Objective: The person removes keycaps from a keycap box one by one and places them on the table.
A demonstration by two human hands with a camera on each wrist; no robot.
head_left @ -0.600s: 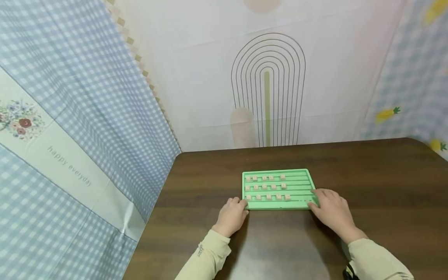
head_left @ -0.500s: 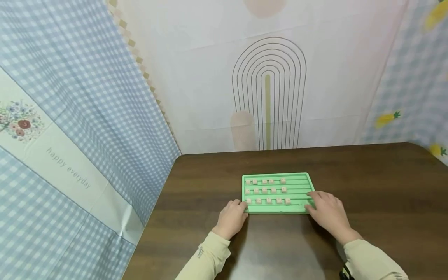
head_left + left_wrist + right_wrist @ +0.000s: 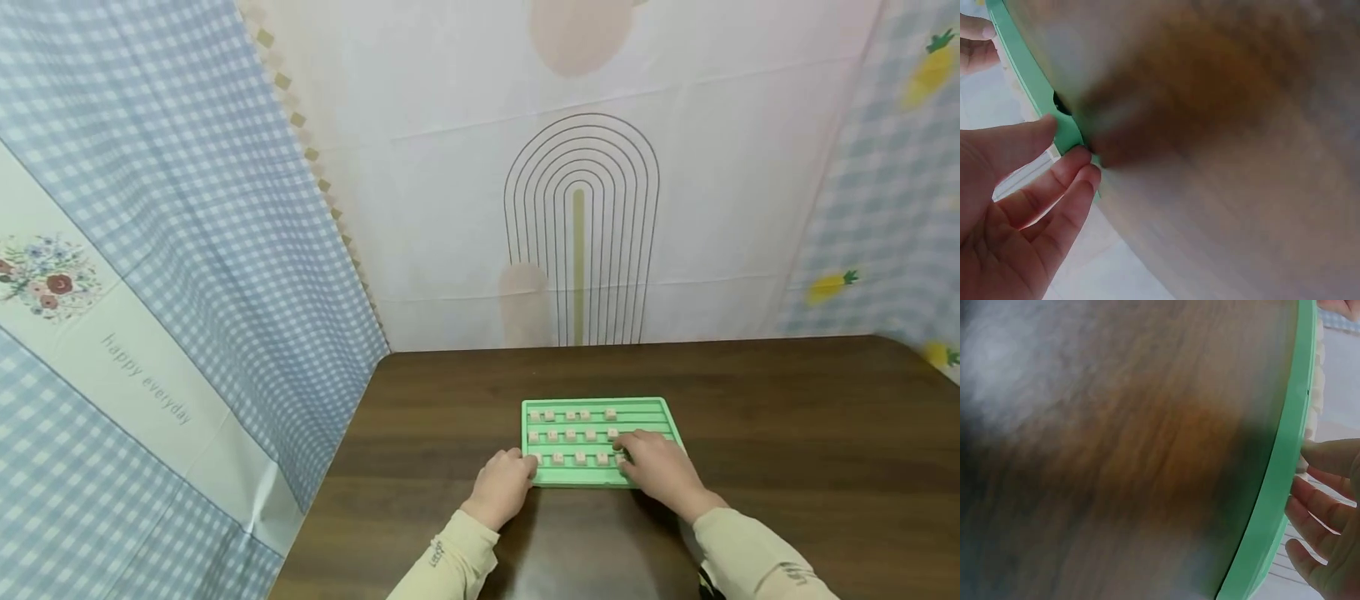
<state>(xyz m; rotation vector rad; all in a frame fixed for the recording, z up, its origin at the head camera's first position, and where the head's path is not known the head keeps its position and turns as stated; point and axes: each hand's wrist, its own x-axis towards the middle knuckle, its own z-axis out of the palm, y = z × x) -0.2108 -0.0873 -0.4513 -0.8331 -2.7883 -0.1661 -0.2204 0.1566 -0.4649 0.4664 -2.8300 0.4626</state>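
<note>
In the head view a light green grooved tray [image 3: 592,475] lies on the brown table, with several small cream cubes [image 3: 581,458] in three rows. My left hand [image 3: 501,485] grips its front left corner; in the left wrist view the thumb [image 3: 1035,139] lies on the tray's green edge [image 3: 1022,65] with the fingertips against the other side. My right hand [image 3: 663,473] reaches over the tray's right part. In the right wrist view its thumb and index finger pinch a cream cube [image 3: 1301,465] at the right end of the front row.
Brown table [image 3: 810,450] surrounds the tray. A white cloth with an arch pattern [image 3: 581,233] hangs behind it. Blue checked cloth [image 3: 225,208] hangs on the left, and more checked cloth with pineapples [image 3: 828,287] on the right.
My right hand has moved left from the tray's right edge to the end of the front row. The left hand stays at its corner. The head view has tilted up slightly.
</note>
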